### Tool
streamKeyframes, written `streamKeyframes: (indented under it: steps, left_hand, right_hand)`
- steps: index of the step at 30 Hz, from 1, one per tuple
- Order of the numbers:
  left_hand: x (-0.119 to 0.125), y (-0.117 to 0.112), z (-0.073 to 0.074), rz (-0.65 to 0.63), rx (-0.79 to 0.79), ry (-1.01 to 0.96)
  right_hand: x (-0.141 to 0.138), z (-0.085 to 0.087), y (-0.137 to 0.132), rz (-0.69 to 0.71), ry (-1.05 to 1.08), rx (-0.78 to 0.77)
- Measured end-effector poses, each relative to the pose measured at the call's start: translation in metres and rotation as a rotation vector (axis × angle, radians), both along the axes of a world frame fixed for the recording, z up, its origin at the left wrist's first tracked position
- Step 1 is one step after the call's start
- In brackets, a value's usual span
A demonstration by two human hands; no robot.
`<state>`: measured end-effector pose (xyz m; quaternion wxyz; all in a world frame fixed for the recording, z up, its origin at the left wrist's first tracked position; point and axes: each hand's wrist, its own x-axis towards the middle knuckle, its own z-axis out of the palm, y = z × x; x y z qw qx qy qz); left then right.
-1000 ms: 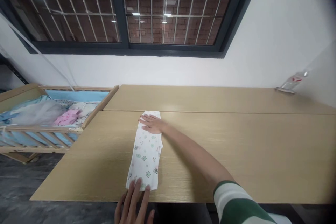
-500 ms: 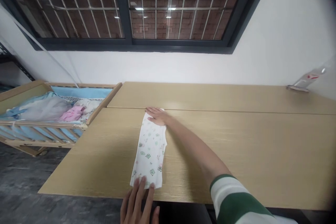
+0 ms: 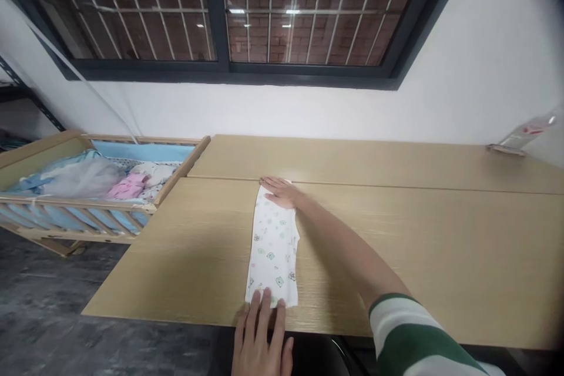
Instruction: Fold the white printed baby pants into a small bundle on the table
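Two hands rest flat on one folded cloth (image 3: 273, 247), a long narrow strip of white fabric printed with small green and pink shapes. The cloth lies on the pale wooden worktop (image 3: 418, 247). It runs from just short of the near edge to the seam where the near board meets the far board, a little left of the middle of the scene. The right hand (image 3: 282, 192) lies palm down on the far end of the strip, fingers stretched toward the left. Its grip is open and closes on nothing; it only presses. The forearm crosses the worktop from the near right, where a green and white striped sleeve (image 3: 414, 341) shows. The left hand (image 3: 262, 341) comes up from below the near edge, and its fingertips (image 3: 265, 299) lie on the near end of the cloth. This grip is open too, the fingers straight and side by side. The right long edge of the strip bulges slightly about halfway along.

To the left, beside the worktop's far left corner, stands a wooden crib (image 3: 183, 167) with blue lining, holding a pink garment (image 3: 127, 187) and a pale grey bundle (image 3: 83, 176). At the far right a clear plastic object (image 3: 522, 136) with a red mark sits by the white wall (image 3: 308, 111). A dark-framed barred window (image 3: 229, 73) runs above, and the floor (image 3: 44, 305) is dark grey.
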<state>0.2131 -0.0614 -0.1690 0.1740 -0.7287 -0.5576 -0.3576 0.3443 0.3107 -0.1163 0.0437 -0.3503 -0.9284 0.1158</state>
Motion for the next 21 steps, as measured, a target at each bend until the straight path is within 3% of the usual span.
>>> streamKeyframes:
  steps: [7,16,21]
  left_hand:
    - [0.002,-0.006,0.003,-0.021,-0.044,-0.021]
    - [0.005,-0.004,0.004,-0.049,0.009,0.027]
    - [0.002,-0.005,0.010,-0.080,-0.006,-0.018]
  right_hand:
    - [0.013,0.002,-0.007,-0.036,-0.042,0.023]
    - [0.022,0.008,-0.011,-0.007,-0.041,0.014]
    - [0.017,0.011,-0.017,0.041,0.003,0.149]
